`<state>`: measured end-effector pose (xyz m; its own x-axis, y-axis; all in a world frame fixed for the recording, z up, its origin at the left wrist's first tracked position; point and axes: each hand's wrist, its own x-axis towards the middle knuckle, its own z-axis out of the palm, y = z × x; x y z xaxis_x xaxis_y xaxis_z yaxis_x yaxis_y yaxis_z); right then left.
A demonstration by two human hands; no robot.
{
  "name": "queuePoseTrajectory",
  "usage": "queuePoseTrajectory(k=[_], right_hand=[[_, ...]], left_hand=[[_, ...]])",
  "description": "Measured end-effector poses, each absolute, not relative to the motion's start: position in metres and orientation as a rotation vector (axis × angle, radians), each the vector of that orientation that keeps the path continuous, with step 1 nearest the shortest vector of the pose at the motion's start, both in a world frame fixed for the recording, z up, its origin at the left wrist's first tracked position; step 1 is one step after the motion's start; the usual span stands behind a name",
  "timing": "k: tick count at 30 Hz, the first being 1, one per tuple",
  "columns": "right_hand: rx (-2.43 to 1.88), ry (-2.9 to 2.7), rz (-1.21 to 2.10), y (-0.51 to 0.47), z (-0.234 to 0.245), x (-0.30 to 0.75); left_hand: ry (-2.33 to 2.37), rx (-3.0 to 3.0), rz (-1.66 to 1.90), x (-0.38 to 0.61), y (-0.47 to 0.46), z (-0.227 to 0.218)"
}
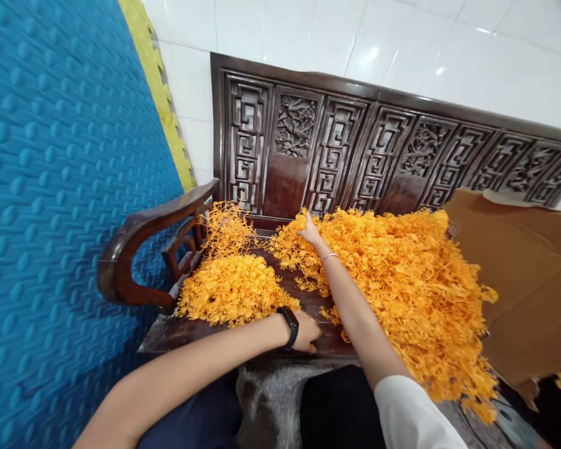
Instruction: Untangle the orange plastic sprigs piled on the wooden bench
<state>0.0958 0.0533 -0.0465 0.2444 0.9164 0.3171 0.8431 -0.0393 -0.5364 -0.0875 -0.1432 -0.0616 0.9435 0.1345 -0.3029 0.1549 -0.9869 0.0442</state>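
Note:
My right hand (310, 231) reaches to the back left part of a large heap of orange, frilly, flower-like pieces (402, 268). Its thumb and forefinger stand apart, touching the pieces; the other fingers are partly hidden. Near the front edge of the dark wooden bench (177, 332), my left hand (307, 332) rests low with its fingers curled under, a black band on its wrist. What it holds, if anything, is hidden. Just left of it lies a smaller mound of the same orange pieces (234, 290). Behind that mound is a loose tangle of thin orange strands (227, 227).
The bench has a carved backrest (292, 181) against a white tiled wall (280, 28) and a curved armrest (121, 249) on the left. Blue foam matting (60, 156) with a yellow edge fills the left side. A cardboard sheet (528, 280) stands right of the heap.

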Motion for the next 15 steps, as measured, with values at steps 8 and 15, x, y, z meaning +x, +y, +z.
queuePoseTrajectory(k=[8, 15], right_hand=[[-1.921, -1.537, 0.122, 0.043, -0.046, 0.094], [-1.775, -1.311, -0.179, 0.025, -0.009, 0.101]], left_hand=[[0.282, 3.029, -0.442, -0.103, -0.138, -0.067], [0.45, 3.084, -0.204, -0.1, -0.137, -0.061]])
